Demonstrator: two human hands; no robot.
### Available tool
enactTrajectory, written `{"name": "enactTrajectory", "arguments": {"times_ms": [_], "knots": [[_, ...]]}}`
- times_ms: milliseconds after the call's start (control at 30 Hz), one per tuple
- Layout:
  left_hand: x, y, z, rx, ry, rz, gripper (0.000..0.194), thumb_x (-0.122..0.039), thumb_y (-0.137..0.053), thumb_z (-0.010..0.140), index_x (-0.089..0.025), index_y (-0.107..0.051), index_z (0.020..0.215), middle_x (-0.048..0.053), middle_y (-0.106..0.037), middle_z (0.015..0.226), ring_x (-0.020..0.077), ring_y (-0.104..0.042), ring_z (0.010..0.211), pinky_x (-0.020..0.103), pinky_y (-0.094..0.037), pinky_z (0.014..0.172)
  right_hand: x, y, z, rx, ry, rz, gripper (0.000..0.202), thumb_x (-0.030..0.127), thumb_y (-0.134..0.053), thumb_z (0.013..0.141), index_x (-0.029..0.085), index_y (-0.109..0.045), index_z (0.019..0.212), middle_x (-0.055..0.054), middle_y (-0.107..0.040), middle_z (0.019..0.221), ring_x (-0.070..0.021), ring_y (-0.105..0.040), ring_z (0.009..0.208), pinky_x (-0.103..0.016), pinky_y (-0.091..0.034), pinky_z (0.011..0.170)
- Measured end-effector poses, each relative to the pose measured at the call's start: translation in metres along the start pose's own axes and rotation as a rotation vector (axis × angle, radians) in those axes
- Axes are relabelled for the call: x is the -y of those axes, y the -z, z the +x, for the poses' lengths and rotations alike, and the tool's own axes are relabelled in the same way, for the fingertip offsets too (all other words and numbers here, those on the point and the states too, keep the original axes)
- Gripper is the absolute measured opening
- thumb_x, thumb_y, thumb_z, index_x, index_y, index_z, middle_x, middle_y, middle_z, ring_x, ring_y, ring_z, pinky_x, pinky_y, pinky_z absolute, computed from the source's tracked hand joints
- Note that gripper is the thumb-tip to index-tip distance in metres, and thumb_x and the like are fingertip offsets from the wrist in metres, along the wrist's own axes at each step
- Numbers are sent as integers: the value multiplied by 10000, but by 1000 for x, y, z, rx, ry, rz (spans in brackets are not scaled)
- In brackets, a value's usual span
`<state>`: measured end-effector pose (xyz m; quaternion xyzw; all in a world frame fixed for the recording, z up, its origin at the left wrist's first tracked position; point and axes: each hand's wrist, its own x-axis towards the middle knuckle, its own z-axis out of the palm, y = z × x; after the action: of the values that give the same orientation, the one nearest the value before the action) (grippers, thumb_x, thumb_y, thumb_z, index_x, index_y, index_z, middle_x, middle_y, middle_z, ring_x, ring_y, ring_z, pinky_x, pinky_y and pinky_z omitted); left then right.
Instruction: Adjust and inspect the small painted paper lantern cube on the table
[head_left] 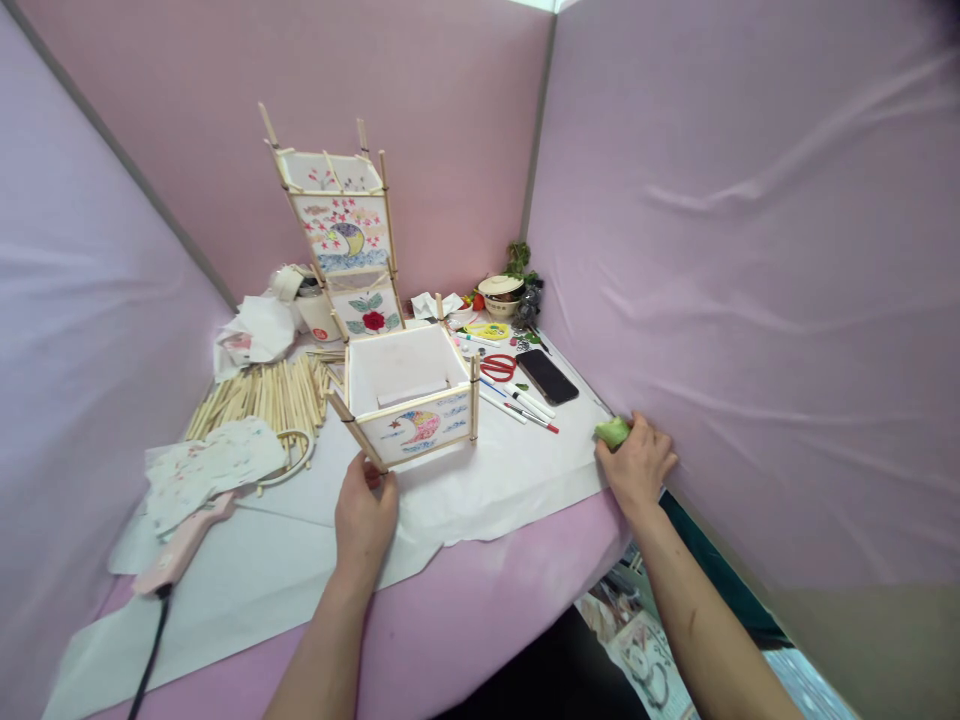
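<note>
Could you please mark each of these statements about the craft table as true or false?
1. The left hand holds a corner stick of the small paper lantern box. True.
2. The right hand rests on the red scissors. False: it touches a small green object at the table's right edge; the scissors lie apart, further back.
3. A dark phone lies flat beside the pens. True.
4. The tall lantern lies on its side. False: it stands upright behind the small box.
5. The bundle of wooden sticks lies right of the phone. False: it lies left of the small box.
</note>
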<state>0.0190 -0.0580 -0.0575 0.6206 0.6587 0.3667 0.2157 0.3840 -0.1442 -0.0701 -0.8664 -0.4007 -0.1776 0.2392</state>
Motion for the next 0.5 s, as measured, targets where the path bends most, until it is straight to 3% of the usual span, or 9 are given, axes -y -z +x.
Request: {"name": "enactTrajectory", "arguments": {"times_ms": [100,200,333,433,500], "knots": [[1,-1,0,-9,-5,1,456,-309,-551,789,-205,-488,1229,71,-662,1011,230,-650,865,353,-501,774,-9,16,-23,32,-36,188,670,431,-627,703,153,-427,1279,-154,-592,1135,-366,-459,1068,-513,-323,900],[3,-2,1,-14,-6,8,448,-329,-559,785,-204,-493,1210,74,-665,999,238,-653,866,354,-506,768,-35,36,-69,194,-96,393,660,491,-663,650,203,-477,1214,-122,-600,1131,-328,-525,1039,-468,-385,916],[4,-4,2,-13,-11,27,421,-345,-558,786,-207,-498,1179,68,-662,981,241,-652,856,358,-509,764,-88,44,-137,340,-440,562,588,502,-691,596,222,-529,1087,-109,-630,1073,-307,-599,1010,-406,-483,854],[2,-4,3,-16,-12,44,395,-337,-556,785,-208,-505,1155,60,-655,961,240,-648,852,357,-510,761,-127,32,-160,298,-724,594,596,549,-692,571,203,-536,1031,-119,-668,990,-320,-651,926,-416,-520,788],[-1,-4,2,-13,-2,47,392,-328,-559,779,-209,-504,1148,55,-654,952,238,-648,850,353,-513,761,-143,21,-153,197,-757,576,597,575,-666,592,204,-543,1043,-114,-681,905,-325,-668,836,-436,-531,717]]}}
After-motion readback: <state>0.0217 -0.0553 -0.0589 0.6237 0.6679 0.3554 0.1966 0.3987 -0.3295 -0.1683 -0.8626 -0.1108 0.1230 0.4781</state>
